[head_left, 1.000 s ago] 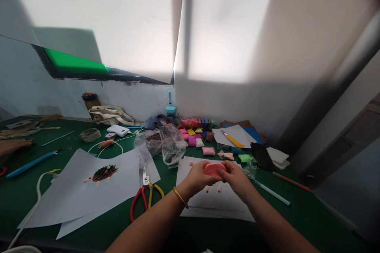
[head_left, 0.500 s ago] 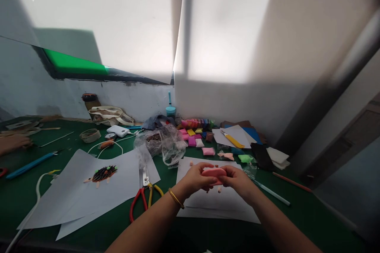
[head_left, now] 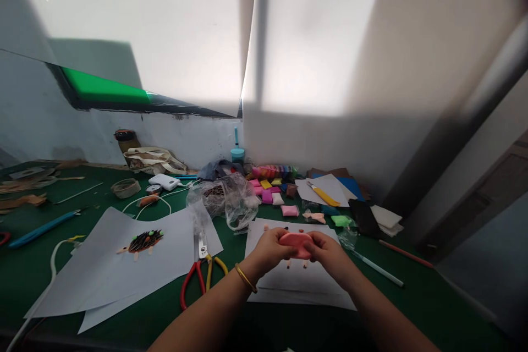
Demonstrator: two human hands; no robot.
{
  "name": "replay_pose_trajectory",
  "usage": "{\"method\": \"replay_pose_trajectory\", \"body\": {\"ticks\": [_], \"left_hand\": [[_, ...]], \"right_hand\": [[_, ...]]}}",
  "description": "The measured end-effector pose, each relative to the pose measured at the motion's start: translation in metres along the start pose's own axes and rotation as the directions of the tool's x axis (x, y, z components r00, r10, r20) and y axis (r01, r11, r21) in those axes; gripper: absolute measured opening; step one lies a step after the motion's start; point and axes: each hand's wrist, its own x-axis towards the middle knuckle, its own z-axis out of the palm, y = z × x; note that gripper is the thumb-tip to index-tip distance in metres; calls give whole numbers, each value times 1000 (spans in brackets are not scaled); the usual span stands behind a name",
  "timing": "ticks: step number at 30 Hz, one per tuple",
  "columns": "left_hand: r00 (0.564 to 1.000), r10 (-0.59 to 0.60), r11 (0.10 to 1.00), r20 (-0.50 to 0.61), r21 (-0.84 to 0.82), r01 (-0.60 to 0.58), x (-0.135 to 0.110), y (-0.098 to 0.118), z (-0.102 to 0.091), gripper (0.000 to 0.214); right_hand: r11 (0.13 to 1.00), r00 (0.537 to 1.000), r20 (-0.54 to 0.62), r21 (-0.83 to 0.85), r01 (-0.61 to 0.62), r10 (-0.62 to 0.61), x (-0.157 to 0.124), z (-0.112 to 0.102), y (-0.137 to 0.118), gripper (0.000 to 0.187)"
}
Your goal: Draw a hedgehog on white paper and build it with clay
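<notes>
Both hands meet above a white paper sheet (head_left: 303,286) on the green tabletop (head_left: 412,297); the left hand (head_left: 270,250) and right hand (head_left: 330,253) each pinch an end of a pink clay lump (head_left: 296,243), each grip clenched on it, likely to shape it; red-handled scissors (head_left: 198,272) lie just left.
</notes>
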Motion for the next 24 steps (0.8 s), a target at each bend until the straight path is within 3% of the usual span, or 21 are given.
{"method": "replay_pose_trajectory", "body": {"ticks": [3,8,10,12,14,17,19,21,24], "left_hand": [[1000,-16,1000,17,6,16,0,-1,-5,31],[992,36,996,121,74,-45,-2,8,-11,49],[974,73,995,215,-82,-57,-4,11,-6,56],[952,75,960,296,-280,11,-6,12,3,54],[969,51,888,241,-456,67,-8,11,13,49],[990,15,737,139,-671,83,-13,14,27,46],[983,35,644,178,-756,114,-16,19,33,51],[972,40,568,230,-806,167,-19,25,36,64],[969,-61,507,241,-829,238,-19,28,36,77]], "right_hand": [[1000,1000,27,30,-9,8,-3,2,-3,48],[989,995,89,-149,-20,34,-6,3,-12,65],[984,992,127,-180,20,3,-5,1,-16,76],[978,994,100,-198,63,-43,-3,-2,-20,80],[956,992,-11,-267,120,-127,-2,-4,-22,75],[835,916,-156,-489,253,-369,-2,2,-23,59],[717,863,-105,-610,337,-495,-5,14,-22,56],[632,846,-20,-674,382,-533,-8,28,-21,58],[566,842,85,-704,430,-534,-9,44,-22,57]]}}
